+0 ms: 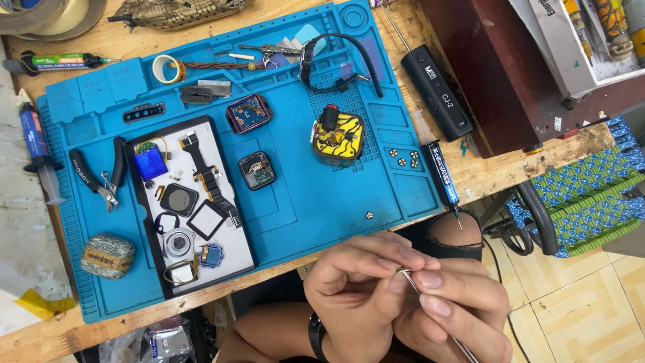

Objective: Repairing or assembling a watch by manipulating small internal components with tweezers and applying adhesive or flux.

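Far left of the pinch: we see a grey foil-wrapped block (107, 255) on the blue silicone work mat (316, 195), and black flush cutters (101, 178) just above it.
Up and left of the pinch: we see a white parts tray (228, 249) holding a square black frame (207, 219), a round ring part (179, 243) and a small blue screen (150, 163).
Above the pinch, well apart: we see an opened smartwatch body (257, 170), a second watch module (248, 113) and a yellow-and-black wrapped component (338, 136).
Left hand: our left hand (356, 289) sits below the mat's near edge, thumb and forefinger pressed together on a tiny metal part (403, 270); a dark wristband (316, 334) circles the wrist.
Tiny metal part: we hold it between the tips of both hands, off the mat, over our lap.
Right hand: our right hand (457, 309) touches the left at the fingertips, fingers closed around thin metal tweezers (437, 316) whose tip meets the part.
Up and right of the pinch: we see a blue-banded precision screwdriver (443, 176) lying across the mat's right edge, and a black electric screwdriver (437, 91) beyond it on the wooden bench (484, 168).
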